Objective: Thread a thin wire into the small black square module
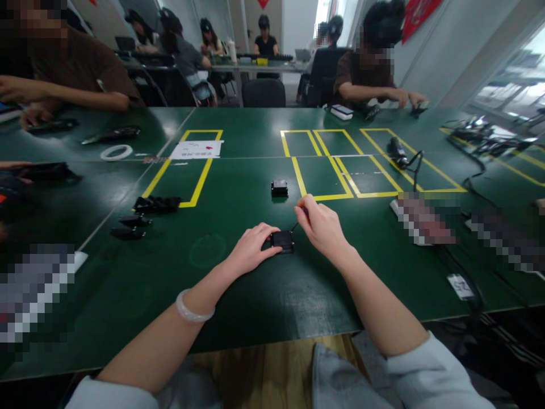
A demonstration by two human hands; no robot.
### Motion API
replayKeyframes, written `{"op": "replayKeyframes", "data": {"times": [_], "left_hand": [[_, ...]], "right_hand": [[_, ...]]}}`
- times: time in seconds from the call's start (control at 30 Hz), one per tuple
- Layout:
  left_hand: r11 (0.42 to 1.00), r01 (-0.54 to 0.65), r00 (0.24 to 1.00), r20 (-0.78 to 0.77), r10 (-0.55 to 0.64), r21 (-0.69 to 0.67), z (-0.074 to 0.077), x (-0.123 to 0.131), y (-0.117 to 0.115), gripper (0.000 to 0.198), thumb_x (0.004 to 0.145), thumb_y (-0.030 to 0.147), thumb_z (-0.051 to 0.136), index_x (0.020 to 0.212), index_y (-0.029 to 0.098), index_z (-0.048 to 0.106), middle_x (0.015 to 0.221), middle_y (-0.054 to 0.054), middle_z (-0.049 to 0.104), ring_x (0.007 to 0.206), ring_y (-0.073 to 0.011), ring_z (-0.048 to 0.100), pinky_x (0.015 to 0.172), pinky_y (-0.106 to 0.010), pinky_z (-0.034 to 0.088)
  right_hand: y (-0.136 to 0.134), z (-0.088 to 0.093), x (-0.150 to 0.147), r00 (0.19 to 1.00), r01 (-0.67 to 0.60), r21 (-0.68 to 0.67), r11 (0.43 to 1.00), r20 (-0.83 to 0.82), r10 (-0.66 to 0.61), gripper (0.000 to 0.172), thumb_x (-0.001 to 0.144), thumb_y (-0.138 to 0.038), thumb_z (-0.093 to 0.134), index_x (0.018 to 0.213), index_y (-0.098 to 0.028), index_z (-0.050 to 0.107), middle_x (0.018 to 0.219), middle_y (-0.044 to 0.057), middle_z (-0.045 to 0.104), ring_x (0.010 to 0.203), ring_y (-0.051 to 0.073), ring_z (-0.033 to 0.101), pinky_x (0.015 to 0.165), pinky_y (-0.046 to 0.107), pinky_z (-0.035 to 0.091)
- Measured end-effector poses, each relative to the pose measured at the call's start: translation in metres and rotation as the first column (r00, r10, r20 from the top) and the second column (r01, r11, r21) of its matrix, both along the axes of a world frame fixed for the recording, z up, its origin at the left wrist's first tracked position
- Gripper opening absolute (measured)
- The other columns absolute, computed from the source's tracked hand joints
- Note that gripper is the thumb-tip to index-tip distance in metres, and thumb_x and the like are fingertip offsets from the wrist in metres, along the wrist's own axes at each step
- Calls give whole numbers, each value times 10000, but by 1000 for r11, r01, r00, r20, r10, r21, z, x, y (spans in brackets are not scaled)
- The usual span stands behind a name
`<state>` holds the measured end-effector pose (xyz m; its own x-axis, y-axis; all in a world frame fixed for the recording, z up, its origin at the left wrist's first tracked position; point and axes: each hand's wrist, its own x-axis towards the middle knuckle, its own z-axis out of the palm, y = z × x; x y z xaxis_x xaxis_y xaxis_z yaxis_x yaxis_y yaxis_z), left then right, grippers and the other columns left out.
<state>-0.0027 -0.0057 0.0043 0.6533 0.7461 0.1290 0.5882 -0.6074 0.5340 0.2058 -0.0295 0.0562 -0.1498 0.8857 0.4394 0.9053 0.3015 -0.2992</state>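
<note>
A small black rectangular block with silvery bits at its corners lies on the green table in front of me. My left hand grips its left side, thumb along the near edge and fingers at the far edge. From my closed right hand a thin dark rod-like tool slants down to the block's far right corner. Its exact kind is hard to make out because my fingers cover most of it. Just beyond stands a similar black block, touched by neither hand.
Left of my hands lie several black parts. Yellow tape outlines mark the green table. A paper sheet and a tape roll lie farther back. Rightward are a black device and cables. People work opposite.
</note>
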Motion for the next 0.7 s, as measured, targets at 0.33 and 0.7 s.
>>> {"op": "replayKeyframes", "data": {"times": [0.33, 0.7], "left_hand": [[1000, -11, 1000, -18, 11, -4, 2, 0, -1, 332, 892, 406, 596, 1169, 228, 564, 1077, -43, 599, 962, -217, 583, 841, -345, 424], [1000, -7, 1000, -23, 7, -18, 5, 2, -1, 313, 889, 394, 601, 1147, 220, 571, 1073, -51, 602, 951, -214, 591, 853, -348, 434]], "right_hand": [[3, -4, 4, 998, 10, 0, 1000, -69, -10, 261, 983, -357, 310, 971, -197, 516, 774, 31, 647, 683, 153, 605, 636, 245, 354], [4, -6, 4, 993, -20, -15, 1000, -118, 18, 215, 951, -303, 323, 1011, -197, 500, 804, 39, 654, 701, 163, 613, 656, 254, 382]]}}
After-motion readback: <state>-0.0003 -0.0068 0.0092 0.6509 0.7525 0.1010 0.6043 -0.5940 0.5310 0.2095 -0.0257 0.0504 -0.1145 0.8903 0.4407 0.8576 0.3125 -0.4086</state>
